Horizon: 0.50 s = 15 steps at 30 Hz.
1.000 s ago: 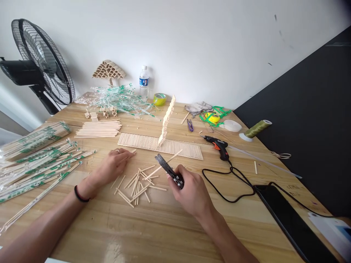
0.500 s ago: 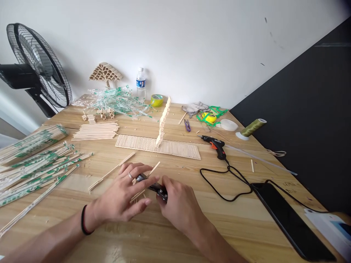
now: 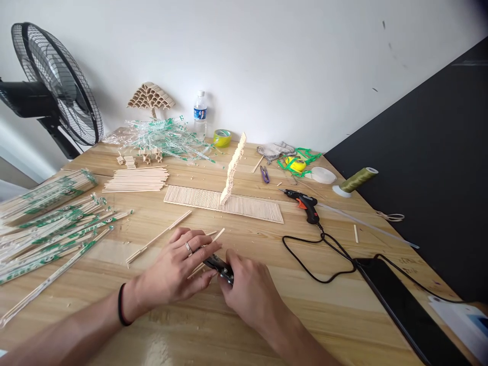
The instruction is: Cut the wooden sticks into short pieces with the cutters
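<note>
My right hand [image 3: 249, 282] is wrapped round a dark metal hand tool [image 3: 219, 265] low in the middle of the view. At the tool's far end my left hand [image 3: 181, 262], with a ring on one finger, has its fingers closed round thin wooden sticks [image 3: 198, 269]; their ends poke out past the fingers. The tool's jaws are hidden behind the left fingers. Beyond the hands lies a flat panel of sticks [image 3: 255, 207], and a ragged upright piece [image 3: 233, 170] of stick ends stands on it, leaning right.
Loose sticks [image 3: 158, 238] and wrapped bundles [image 3: 49, 203] lie left. A row of sticks [image 3: 135, 180] sits behind. At right are a glue gun [image 3: 305, 203] with its cord, a black phone-like slab [image 3: 404, 305] and a thread spool [image 3: 360, 179]. A bottle [image 3: 200, 114] and fan [image 3: 57, 86] stand behind.
The whole view has shifted slightly. My left thumb and fingers have drawn closer together on the sticks near the tool. My right hand keeps its hold on the tool.
</note>
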Available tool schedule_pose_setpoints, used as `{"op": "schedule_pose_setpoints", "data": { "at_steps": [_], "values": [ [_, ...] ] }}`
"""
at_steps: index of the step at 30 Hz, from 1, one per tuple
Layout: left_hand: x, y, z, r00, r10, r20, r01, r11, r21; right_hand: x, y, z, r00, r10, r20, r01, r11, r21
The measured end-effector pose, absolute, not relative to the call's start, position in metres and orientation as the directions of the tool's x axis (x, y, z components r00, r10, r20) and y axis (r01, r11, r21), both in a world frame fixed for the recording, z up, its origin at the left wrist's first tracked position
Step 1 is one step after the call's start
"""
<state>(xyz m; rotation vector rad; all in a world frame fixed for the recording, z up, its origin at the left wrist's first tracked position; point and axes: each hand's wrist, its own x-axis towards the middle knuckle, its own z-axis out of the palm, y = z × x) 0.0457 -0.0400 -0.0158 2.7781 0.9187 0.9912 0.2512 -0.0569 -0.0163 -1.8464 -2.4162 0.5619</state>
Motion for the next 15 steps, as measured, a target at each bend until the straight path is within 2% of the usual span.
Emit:
{"op": "schedule_pose_setpoints", "data": {
  "at_steps": [15],
  "values": [
    [0.0449, -0.0394, -0.0191, 0.598, 0.551, 0.582, 0.5, -0.824, 0.267, 0.25, -0.0556, -0.017, -0.295, 0.938, -0.181, 0.921, 0.228, -0.317]
  ]
}}
